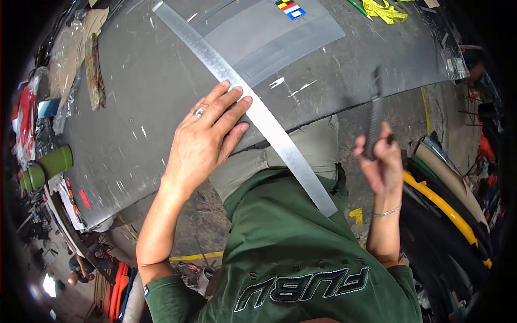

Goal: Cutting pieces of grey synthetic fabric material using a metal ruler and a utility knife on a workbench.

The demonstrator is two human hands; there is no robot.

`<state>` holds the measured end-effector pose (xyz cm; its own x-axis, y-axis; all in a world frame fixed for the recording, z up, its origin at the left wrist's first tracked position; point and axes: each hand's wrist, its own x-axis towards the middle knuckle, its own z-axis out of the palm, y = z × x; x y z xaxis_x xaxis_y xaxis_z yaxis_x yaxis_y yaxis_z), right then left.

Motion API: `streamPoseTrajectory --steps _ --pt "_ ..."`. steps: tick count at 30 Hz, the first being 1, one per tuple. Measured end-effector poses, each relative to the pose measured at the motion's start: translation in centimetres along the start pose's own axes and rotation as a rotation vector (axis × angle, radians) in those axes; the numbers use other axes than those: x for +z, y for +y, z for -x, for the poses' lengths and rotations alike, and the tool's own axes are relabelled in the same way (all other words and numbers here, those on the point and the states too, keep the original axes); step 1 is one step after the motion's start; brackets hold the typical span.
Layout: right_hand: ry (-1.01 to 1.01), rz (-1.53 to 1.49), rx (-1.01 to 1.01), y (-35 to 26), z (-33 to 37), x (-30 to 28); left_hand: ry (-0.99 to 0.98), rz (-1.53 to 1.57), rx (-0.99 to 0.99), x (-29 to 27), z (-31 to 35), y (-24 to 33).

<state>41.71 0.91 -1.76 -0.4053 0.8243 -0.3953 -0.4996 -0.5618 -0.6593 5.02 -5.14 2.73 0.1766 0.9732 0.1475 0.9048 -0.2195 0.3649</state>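
Observation:
My left hand (207, 129) lies with its fingers stretched out on a long metal ruler (269, 126), pressing it flat. The ruler runs slantwise from the far left, beside a grey fabric piece (264, 40), past the table's near edge and over my lap. A small patch of coloured flags (291, 9) sits on the fabric. To the right, off the near edge, my right hand (385, 159) is raised with a slim dark tool (374, 121) in its fingers. Motion blurs this tool; its ribbed body looks like a utility knife. Its tip points toward the table.
The dark grey table (134, 81) has scuffs and white marks. A yellow measuring tape (385, 11) and a green pencil (360, 9) lie at the far right. Left are a wood stick (95, 75), clear plastic and a green roll (48, 167). Rolls of material (441, 199) stand at my right.

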Motion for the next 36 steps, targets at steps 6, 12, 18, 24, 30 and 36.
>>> streamPoseTrajectory --steps 6,12,18,24,30,36 --pt "-0.275 0.692 0.106 2.1 0.0 4.1 -0.034 -0.001 0.006 -0.8 -0.4 -0.2" --pt "-0.192 1.258 -0.066 4.3 1.1 5.8 0.183 0.013 -0.223 -2.0 -2.5 -4.7" --pt "-0.178 1.073 -0.235 5.1 2.8 6.3 0.319 0.000 -0.276 -1.2 -4.0 -11.2" --pt "-0.219 1.322 -0.665 2.1 3.8 3.7 0.290 0.140 -0.153 -0.4 -5.7 -11.1" --pt "0.072 1.414 -0.617 -1.2 3.9 0.3 0.060 -0.294 0.030 -1.8 -5.3 -7.2" --pt "0.101 1.341 -0.399 -4.1 2.4 -0.9 -0.222 -0.290 -0.185 -4.3 -2.0 0.3"
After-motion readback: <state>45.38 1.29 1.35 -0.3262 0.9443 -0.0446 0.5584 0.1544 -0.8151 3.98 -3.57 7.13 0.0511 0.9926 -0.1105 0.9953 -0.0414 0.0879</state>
